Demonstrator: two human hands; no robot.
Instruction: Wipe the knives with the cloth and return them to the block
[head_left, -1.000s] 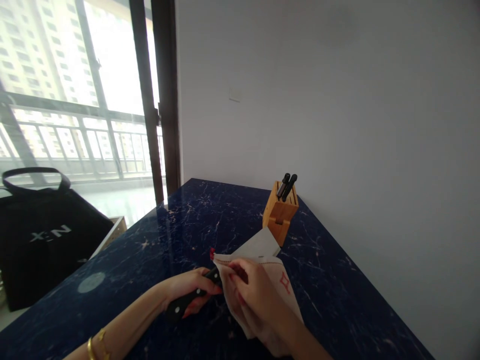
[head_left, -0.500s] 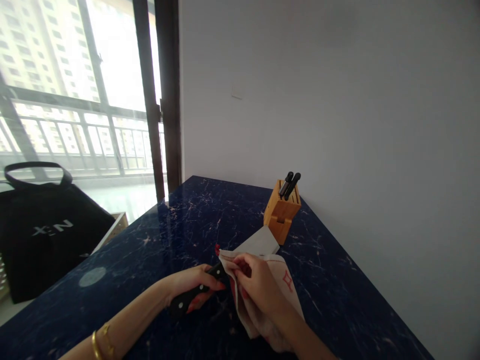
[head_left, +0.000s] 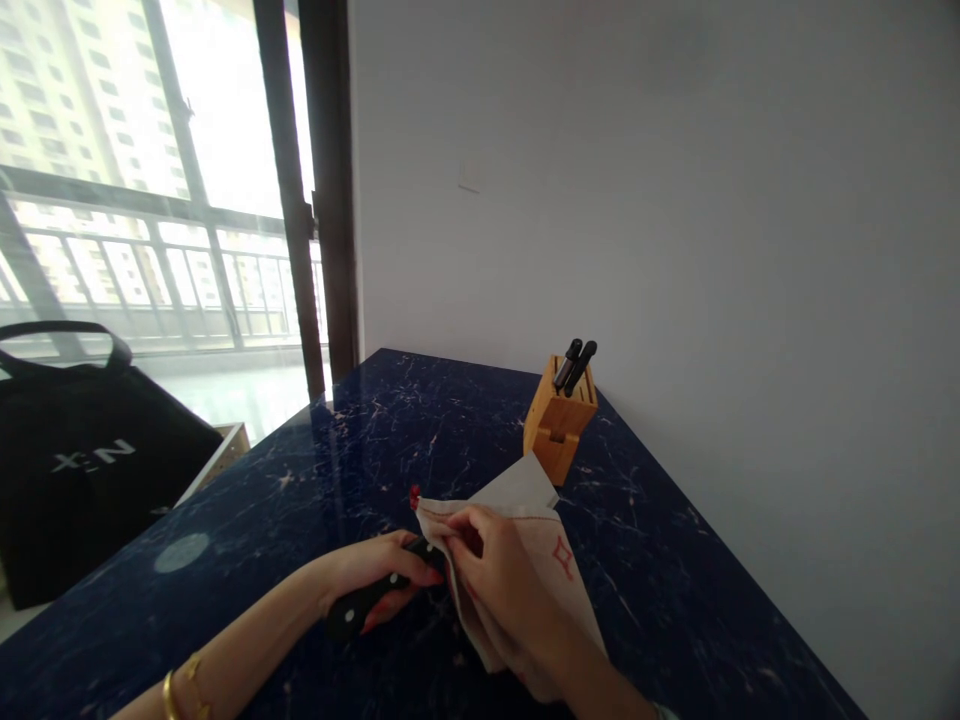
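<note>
My left hand (head_left: 382, 575) is wrapped round the black riveted handle (head_left: 360, 605) of a broad-bladed kitchen knife. The pale blade (head_left: 525, 483) points away to the upper right, and its far corner shows past the cloth. My right hand (head_left: 499, 570) pinches a whitish cloth (head_left: 551, 545) with red stitching and a red diamond mark. The cloth lies over the blade close to the handle and hides much of it. One folded edge hangs down below my right fingers, and a small red tip sticks out at its upper left corner.
A wooden knife block (head_left: 559, 420) with two black-handled tools stands beyond the blade. The dark blue marbled table (head_left: 420, 410) runs along a grey wall (head_left: 637, 200). A black bag (head_left: 90, 470) sits at the left, and tall windows are behind it.
My right hand has slid the cloth a little to the left, towards the knife handle. My left hand keeps its grip and has shifted slightly left. The whole view has turned a little.
</note>
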